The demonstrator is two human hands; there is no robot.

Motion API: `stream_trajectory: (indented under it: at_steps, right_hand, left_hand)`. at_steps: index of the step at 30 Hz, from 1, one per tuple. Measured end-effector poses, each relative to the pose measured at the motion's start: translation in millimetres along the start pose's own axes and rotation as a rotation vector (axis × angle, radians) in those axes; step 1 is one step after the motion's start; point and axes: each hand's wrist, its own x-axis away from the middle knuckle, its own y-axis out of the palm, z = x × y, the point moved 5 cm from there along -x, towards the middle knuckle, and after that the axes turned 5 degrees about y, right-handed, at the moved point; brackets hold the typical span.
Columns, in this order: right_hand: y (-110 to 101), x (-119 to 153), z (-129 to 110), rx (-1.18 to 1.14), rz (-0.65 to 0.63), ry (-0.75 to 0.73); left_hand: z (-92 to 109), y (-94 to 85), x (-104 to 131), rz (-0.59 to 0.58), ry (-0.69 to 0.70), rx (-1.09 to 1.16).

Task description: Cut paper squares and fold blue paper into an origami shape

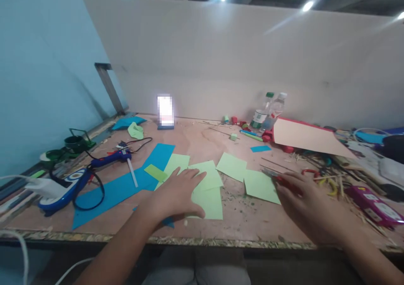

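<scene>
The left hand (176, 192) spreads wide, palm down, over light-green paper squares (208, 203) at lower centre; the right hand (311, 205), right of centre, grips red-handled scissors (270, 173). The squares look already cut — loose, unfolded, apparently unjoined — while long blue paper strips (109, 196) lie left of centre.

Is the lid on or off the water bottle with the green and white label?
On: a green cap sits on top of the labelled water bottle.
</scene>
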Motion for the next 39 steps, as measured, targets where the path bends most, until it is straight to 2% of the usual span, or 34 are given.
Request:
stream_trajectory:
  at_steps: [3, 5, 8, 11, 17, 19, 22, 25, 29, 31, 34, 35, 39]
  right_hand:
    - [5.4, 3.1, -25.3, -0.008, -0.141, -0.128]
    - [11.3, 4.9, -34.0, 0.039, -0.226, -0.156]
    - [12.8, 4.9, -39.9, 0.109, -0.201, -0.136]
    - [13.9, 6.0, -47.9, 0.127, -0.215, -0.14]
    - [19.7, 2.1, -54.6, -0.055, -0.111, -0.077]
    - [21.8, -6.7, -53.8, -0.13, -0.061, -0.047]
    - [17.8, -29.3, -47.9, -0.409, 0.099, 0.066]
    - [28.0, -57.6, -47.6, -0.514, 0.026, 0.14]
    - [60.3, -94.0, -61.1, -0.499, -0.188, 0.096]
    - [78.0, -110.8, -70.2, -0.443, -0.269, 0.052]
    - [96.4, -131.3, -84.0, -0.359, -0.346, -0.033]
    - [99.8, -135.8, -89.0, -0.344, -0.371, -0.074]
    - [104.2, -141.6, -105.9, -0.299, -0.477, -0.213]
  left_hand:
    - [2.3, -12.7, 0.8, 0.061, -0.001, -0.005]
    - [6.5, -21.3, 3.0, 0.079, 0.002, -0.02]
    - [13.2, -27.6, 7.7, 0.08, 0.044, -0.047]
    - [19.4, -24.2, 15.3, 0.076, 0.101, -0.066]
    - [31.4, -9.3, 27.6, 0.109, 0.214, -0.117]
    - [33.1, -5.7, 27.2, 0.115, 0.242, -0.192]
    - [35.9, 1.0, 24.8, 0.095, 0.32, -0.335]
    - [39.1, 8.4, 23.2, 0.062, 0.399, -0.444]
    - [40.6, 11.2, 21.0, 0.034, 0.427, -0.511]
    - [37.2, 4.0, 19.7, 0.06, 0.399, -0.507]
    - [24.7, -20.7, 19.8, 0.128, 0.319, -0.498]
    - [18.8, -32.4, 20.5, 0.157, 0.276, -0.495]
    - [-11.4, -94.0, 25.6, 0.463, -0.03, -0.328]
